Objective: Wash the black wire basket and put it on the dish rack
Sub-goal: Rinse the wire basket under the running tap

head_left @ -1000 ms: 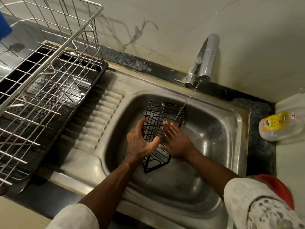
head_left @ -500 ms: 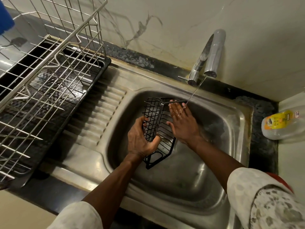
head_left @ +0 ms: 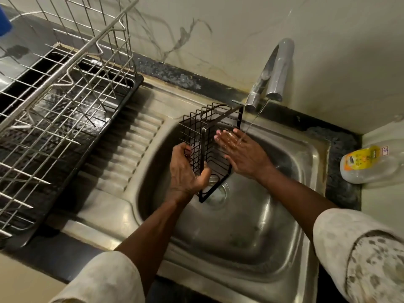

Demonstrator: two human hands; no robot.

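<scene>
Gripping the rectangular black wire basket (head_left: 193, 130) near its lower end, your left hand (head_left: 185, 171) curls fingers and thumb round the wires and holds it tipped on end over the stainless steel sink (head_left: 240, 248), in the middle of the frame. Your right hand (head_left: 242, 152) is flat, fingers straight and wet, at the basket's open side under the thin stream from the grey metal tap (head_left: 275, 71) at upper right. Whether it touches the wires you cannot tell.

Expect the basket to be light and stiff, but its thin wires are probably slick when wet. Hook your fingers through the mesh or round the thicker rim bar rather than pinching a single wire. The silver wire dish rack (head_left: 67, 63) stands at the upper left, well apart from the basket. Carry the basket there by its rim once it is rinsed.
</scene>
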